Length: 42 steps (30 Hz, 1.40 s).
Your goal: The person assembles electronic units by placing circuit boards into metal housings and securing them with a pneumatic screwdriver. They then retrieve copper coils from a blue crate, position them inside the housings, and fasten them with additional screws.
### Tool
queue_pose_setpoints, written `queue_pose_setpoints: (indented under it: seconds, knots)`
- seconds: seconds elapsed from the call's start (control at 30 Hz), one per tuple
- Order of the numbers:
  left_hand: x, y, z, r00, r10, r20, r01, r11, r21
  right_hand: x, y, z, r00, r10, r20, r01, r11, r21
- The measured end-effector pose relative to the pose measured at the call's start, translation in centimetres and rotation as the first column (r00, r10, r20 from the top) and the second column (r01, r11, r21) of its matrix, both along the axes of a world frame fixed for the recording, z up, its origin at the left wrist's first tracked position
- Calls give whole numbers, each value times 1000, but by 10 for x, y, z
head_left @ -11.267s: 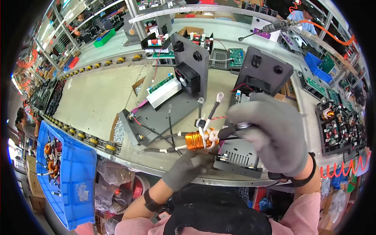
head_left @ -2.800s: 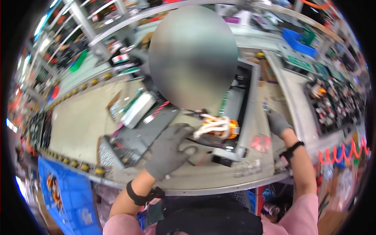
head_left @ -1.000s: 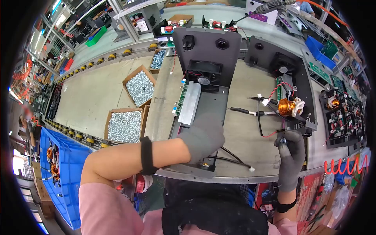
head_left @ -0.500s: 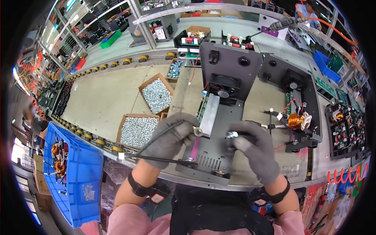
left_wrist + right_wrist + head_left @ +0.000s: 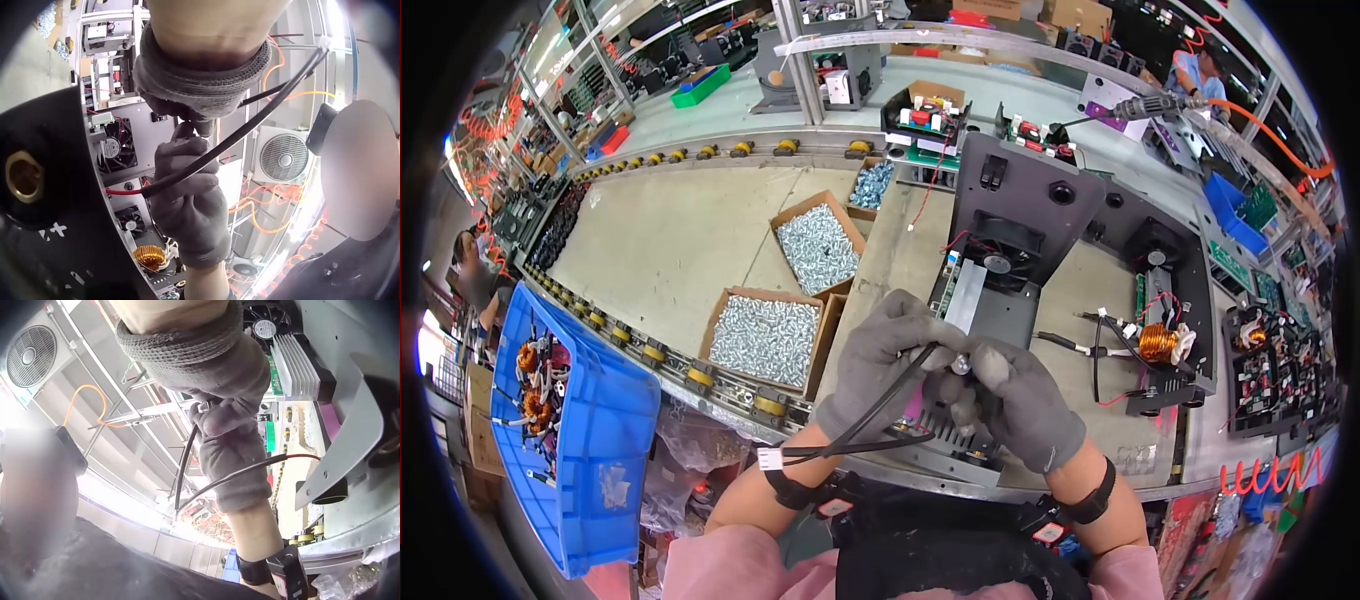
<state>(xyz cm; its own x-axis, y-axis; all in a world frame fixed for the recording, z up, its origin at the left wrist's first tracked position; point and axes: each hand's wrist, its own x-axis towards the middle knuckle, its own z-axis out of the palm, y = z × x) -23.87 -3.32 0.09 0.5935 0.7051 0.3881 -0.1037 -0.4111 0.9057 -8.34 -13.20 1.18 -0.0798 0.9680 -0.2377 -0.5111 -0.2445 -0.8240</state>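
The black cable (image 5: 215, 152) is over the near end of the grey chassis (image 5: 1025, 205), the landmark here. From the fingers, its long axis slants down toward the person and left of the chassis to one white tab (image 5: 770, 459), where a second black length runs back toward the chassis's near end. The left hand (image 5: 885, 350) is clamped on the cable's upper end, fingers curled. The right hand (image 5: 1025, 400) pinches one small shiny metal piece (image 5: 962, 366) between thumb and fingers, against the left fingertips; which way this piece points cannot be told. The two hands meet above the chassis.

Both wrist views show a red wire (image 5: 122, 192) leaving the cable's sleeve toward the chassis, hidden from the head view. The right wrist view alone shows the fins of the silver heatsink (image 5: 297, 365) inside it clearly; the left wrist view alone shows a brass hex fitting (image 5: 25, 176) on a dark panel.

The chassis holds one fan (image 5: 1000, 250). Right of it stands a second chassis (image 5: 1208, 330) with one fan and one copper coil (image 5: 1160, 343). Left of the landmark chassis are three cardboard boxes (image 5: 828, 345) of small metal parts, two large and one smaller; farther left, one blue bin (image 5: 605, 480) holds more coils.
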Motion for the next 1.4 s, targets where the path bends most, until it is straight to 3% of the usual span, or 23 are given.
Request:
queue_pose_setpoints:
  seconds: [0.13, 0.2, 0.23, 0.33, 0.4, 0.47, 0.53, 0.57, 0.6, 0.67, 0.73, 0.77, 0.87, 0.9, 0.97, 1.0, 1.03, 1.07, 1.1, 1.13, 1.33, 1.37, 1.4]
  knots:
    - [-5, -3, 7, 992, 21, -125, -9, 996, 94, 1, -3, 12, 971, -214, 106, 213, 977, 27]
    - [-20, -4, 8, 953, -303, -14, 285, 910, -300, 19, -1, 15, 925, -359, 124, 347, 932, 108]
    - [-49, 9, -5, 850, -501, -160, 448, 850, -278, 29, 0, 14, 907, -414, 69, 404, 906, 124]
    - [-82, 21, 24, 858, -513, 22, 440, 712, -546, 49, 0, 10, 871, -491, 21, 485, 866, 117]
    - [-107, 38, -6, 935, -337, 107, 347, 817, -462, 47, -12, 8, 899, -345, 270, 320, 938, 133]
    - [-110, 29, -2, 999, 24, -31, -38, 792, -609, 26, -22, -9, 827, -216, 519, 173, 976, 130]
    - [-128, 37, -22, 933, 62, -354, -217, 882, -418, 3, -25, -25, 684, -121, 719, -54, 975, 215]
    - [-139, 41, -45, 939, 104, -327, -158, 977, -144, -6, -23, -37, 654, -154, 741, -119, 946, 301]
    - [-148, 34, -35, 918, 133, -374, -198, 970, -141, -14, -21, -47, 630, -197, 751, -175, 906, 385]
    - [-173, 20, -1, 802, 246, -544, -340, 937, -78, -16, -30, -40, 687, 35, 726, -155, 983, 99]
    - [-205, 0, 60, 787, 248, -566, -429, 879, -211, -17, -28, -37, 679, 36, 733, -198, 971, 135]
    - [-234, 8, 51, 801, 355, -483, -391, 920, 28, -16, -27, -36, 661, 6, 750, -190, 969, 160]
    - [-323, 20, 103, 642, 606, -469, -557, 789, 258, -24, -26, -23, 643, -41, 765, -223, 945, 238]
    - [-365, 34, 110, 547, 670, -502, -680, 706, 200, -21, -28, -25, 638, 7, 770, -199, 967, 156]
    - [-422, 39, 130, 244, 782, -574, -772, 515, 373, -22, -29, -22, 636, 16, 771, -184, 974, 131]
    - [-449, 45, 132, 36, 712, -701, -753, 480, 449, -22, -30, -24, 634, 24, 773, -158, 982, 99]
    - [-481, 53, 122, -22, 618, -786, -686, 562, 462, -14, -30, -38, 630, 60, 774, -146, 988, 41]
    - [-552, 82, 79, -261, 591, -764, 185, 807, 561, -19, -29, -36, 632, 62, 773, -152, 987, 45]
    - [-531, 71, 89, -217, 345, -913, -403, 820, 406, -24, -28, -31, 629, 20, 777, -145, 985, 92]
    - [-505, 61, 99, -18, 154, -988, -838, 536, 99, -28, -28, -28, 627, -28, 779, -134, 981, 143]
    - [-510, 76, 71, -96, -69, -993, -861, 507, 48, -21, -33, -32, 633, 10, 774, -78, 996, 51]
    - [-505, 77, 69, -222, -76, -972, -719, 686, 111, -18, -33, -36, 630, -9, 777, -76, 994, 74]
    - [-499, 75, 68, -224, -75, -972, -717, 688, 112, -16, -33, -36, 632, -11, 775, -73, 995, 74]
